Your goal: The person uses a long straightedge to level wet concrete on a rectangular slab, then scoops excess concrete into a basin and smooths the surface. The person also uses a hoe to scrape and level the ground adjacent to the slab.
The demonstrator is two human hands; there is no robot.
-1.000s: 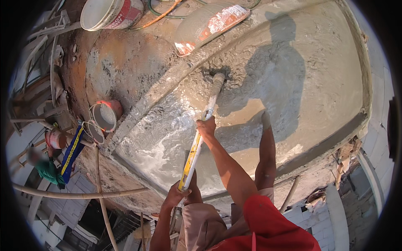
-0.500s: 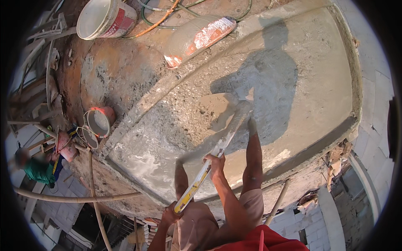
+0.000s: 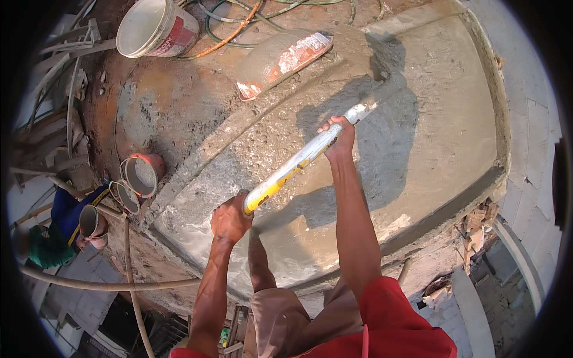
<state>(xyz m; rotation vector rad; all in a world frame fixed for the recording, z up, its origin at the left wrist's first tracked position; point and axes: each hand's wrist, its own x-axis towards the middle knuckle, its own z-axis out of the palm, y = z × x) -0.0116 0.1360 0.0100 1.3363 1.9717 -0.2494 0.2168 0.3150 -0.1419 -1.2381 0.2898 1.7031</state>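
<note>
Both my hands grip a long white-and-yellow pole (image 3: 292, 173), which slants up to the right over a bed of wet grey mortar (image 3: 453, 131) inside raised rims. My left hand (image 3: 231, 218) is closed on the lower end. My right hand (image 3: 339, 137) grips higher up, some fingertips lifted along the pole's side. The grey-coated far end reaches into the mortar, where the shape of the tool's head is unclear. My legs stand in the bed below. A mortar-smeared orange tub (image 3: 280, 62) lies along the upper rim, above the pole.
A white bucket (image 3: 156, 30) and coiled hoses (image 3: 233, 30) lie at the top. Small buckets (image 3: 143, 173) sit at the left edge. Below them are bamboo poles (image 3: 107, 285) and a co-worker in green (image 3: 51, 244) beside a bucket. Pale blockwork (image 3: 528, 179) shows beyond the right rim.
The pole's far end has swung up and to the right. Both hands have risen, the right moving rightward, the left leftward. The co-worker and a bucket at lower left have shifted.
</note>
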